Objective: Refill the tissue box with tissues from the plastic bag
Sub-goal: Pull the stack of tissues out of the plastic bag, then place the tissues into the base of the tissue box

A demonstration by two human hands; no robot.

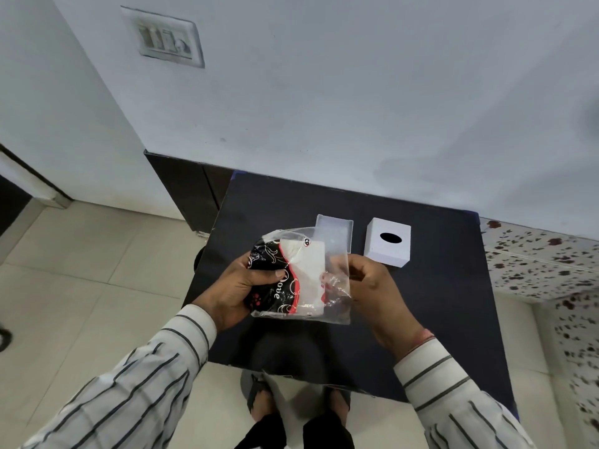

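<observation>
Above the dark table (437, 319) I hold a clear plastic bag (304, 277) printed in black, red and white, with white tissues (308, 270) showing inside. My left hand (240, 293) grips the bag's printed left end. Pinching the clear right side of the bag is my right hand (376, 290). Behind the bag, an open white box base (335, 230) rests on the table, partly hidden by the plastic. To its right stands the white tissue box cover (387, 243) with a dark oval slot on top.
The table stands against a white wall (356, 92) that carries a switch plate (163, 37). Pale floor tiles (81, 270) lie to the left, and a speckled surface (544, 264) to the right. My sandalled feet (291, 413) show below the table's front edge.
</observation>
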